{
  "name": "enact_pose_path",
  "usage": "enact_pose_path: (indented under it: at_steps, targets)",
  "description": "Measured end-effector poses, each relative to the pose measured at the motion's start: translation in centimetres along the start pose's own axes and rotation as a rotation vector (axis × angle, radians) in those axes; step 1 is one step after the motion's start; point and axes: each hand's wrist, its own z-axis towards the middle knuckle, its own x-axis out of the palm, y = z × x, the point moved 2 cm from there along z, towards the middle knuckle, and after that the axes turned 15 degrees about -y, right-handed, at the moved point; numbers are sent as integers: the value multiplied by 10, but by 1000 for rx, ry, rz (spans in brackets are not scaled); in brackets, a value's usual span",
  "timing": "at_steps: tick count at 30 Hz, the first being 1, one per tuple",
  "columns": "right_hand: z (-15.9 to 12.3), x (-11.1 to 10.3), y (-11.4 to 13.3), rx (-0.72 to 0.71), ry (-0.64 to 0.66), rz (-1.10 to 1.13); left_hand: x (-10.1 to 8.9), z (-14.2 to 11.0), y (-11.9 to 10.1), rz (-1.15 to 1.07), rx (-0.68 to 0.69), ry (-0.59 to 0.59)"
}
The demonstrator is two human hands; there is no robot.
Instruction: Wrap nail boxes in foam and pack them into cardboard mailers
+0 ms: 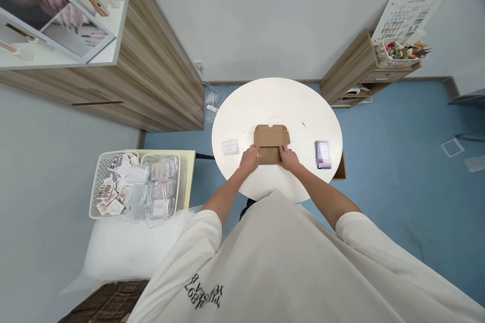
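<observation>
A brown cardboard box (270, 138) lies on the round white table (273, 98) in front of me, its lid flap folded back away from me. My left hand (249, 159) grips the box's left side near the fold. On the opposite side, my right hand (289, 157) holds the right edge, thumb over the cardboard. Fingers of both hands are bent around the sides and partly hidden. Left of the box rests a small clear packet (231, 146). A phone-like item with a blurred screen (323, 154) lies at the table's right.
White baskets (93, 181) of plastic packets and printed cards stand at left, beside white wrap (129, 247). A wooden cabinet (162, 55) rises at back left. At back right is a smaller cabinet (350, 68) bearing a flower basket (401, 60). A power strip (212, 108) lies on the floor.
</observation>
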Motion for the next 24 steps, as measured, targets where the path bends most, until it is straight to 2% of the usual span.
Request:
enact_pose_path:
  at_steps: [3, 6, 8, 10, 15, 24]
  targets:
    - [1, 0, 1, 0, -6, -4, -16, -4, 38, -32, -263, -161]
    - [1, 1, 1, 5, -7, -3, -26, -5, 82, -10, -639, -283]
    - [0, 1, 1, 12, -8, -2, -28, -3, 104, -30, -839, -277]
    - [0, 1, 2, 19, -10, -2, -26, 0, 117, -92, -954, -213]
    - [0, 0, 3, 26, -7, 4, -18, 9, 128, -101, -1039, -130]
    - [0, 0, 3, 33, -4, 5, -12, 11, 142, -201, -975, -91]
